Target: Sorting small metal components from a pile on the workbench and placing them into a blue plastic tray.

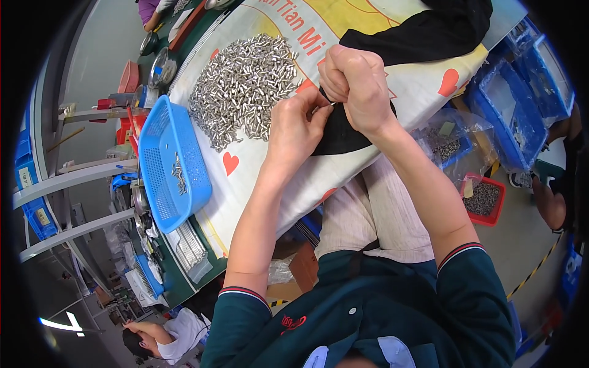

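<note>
A large heap of small silver metal pins [242, 86] lies on a printed cloth [417, 86] spread over the table. My left hand [296, 126] pinches one small pin between thumb and fingertips, just right of the heap. My right hand [356, 83] is closed in a fist right beside it, touching it, over a black cloth [337, 138]. What the right fist holds is hidden. A blue plastic mesh basket [161, 132] with a few pins inside stands left of the heap.
Blue bins [515, 104] and a red tray of small parts [485, 199] sit on the floor to the right. Metal bowls [161, 64] and tools stand at the far left table end. Another person [162, 337] sits at the lower left.
</note>
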`<state>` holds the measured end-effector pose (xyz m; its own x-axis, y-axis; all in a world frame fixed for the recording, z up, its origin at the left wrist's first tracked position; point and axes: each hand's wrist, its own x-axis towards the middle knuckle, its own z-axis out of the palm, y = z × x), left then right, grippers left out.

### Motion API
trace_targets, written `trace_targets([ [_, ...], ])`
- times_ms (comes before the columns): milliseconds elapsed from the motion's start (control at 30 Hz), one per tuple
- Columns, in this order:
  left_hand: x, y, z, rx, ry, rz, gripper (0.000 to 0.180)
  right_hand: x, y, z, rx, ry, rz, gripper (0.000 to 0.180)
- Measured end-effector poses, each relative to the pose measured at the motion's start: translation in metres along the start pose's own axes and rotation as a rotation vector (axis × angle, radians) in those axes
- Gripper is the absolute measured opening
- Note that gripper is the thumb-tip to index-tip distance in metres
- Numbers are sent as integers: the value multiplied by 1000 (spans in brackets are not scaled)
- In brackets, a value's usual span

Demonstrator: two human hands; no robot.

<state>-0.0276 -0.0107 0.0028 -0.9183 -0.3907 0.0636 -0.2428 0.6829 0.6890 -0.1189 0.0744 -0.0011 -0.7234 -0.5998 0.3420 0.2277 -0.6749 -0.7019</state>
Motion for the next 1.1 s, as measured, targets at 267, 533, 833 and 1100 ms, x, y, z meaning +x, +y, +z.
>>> trace_targets([
  [267, -1, -1, 0, -4, 7, 17, 6, -4, 4, -2, 32, 39, -10, 36],
  [533, -8, 7, -2, 102, 127, 76, 7, -4, 0, -3, 126, 144, -44, 38],
  [833, -6, 3, 4, 202, 111, 161, 9, -2, -2, -4, 176, 176, 4, 37],
  [1100, -4, 3, -16, -945, 36, -186, 10, -3, -5, -5, 84, 185, 28, 39],
])
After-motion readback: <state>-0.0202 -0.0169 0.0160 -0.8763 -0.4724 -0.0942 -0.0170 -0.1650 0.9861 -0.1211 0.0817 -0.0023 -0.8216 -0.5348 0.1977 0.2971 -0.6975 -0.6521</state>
